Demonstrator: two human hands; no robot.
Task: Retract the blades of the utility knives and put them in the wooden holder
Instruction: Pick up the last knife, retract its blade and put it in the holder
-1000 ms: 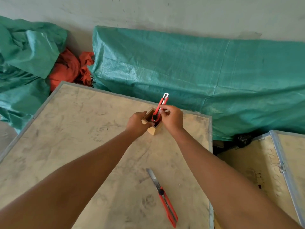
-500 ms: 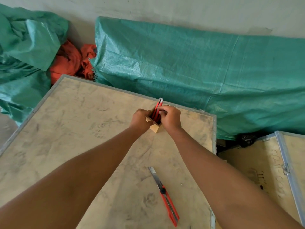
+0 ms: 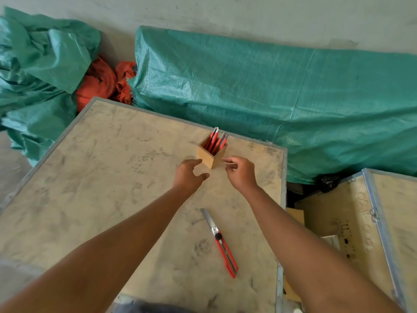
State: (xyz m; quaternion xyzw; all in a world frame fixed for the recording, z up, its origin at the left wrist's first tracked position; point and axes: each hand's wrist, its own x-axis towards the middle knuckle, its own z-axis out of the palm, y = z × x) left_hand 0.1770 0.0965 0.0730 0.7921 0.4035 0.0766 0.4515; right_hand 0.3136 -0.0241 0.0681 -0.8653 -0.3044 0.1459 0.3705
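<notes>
Utility knife [image 3: 222, 242] flat on crate [image 3: 112, 177], blade apparently extended, pointing away

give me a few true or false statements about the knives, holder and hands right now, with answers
1. The wooden holder has red knives standing in it. True.
2. The utility knife lying on the board has its blade retracted. False: its blade is extended, pointing away from the person.
3. The left hand grips the holder. False: it is open and just short of the holder, holding nothing.
4. The right hand holds nothing. True.
5. The holder lies tipped on its side. False: it stands upright.
</notes>
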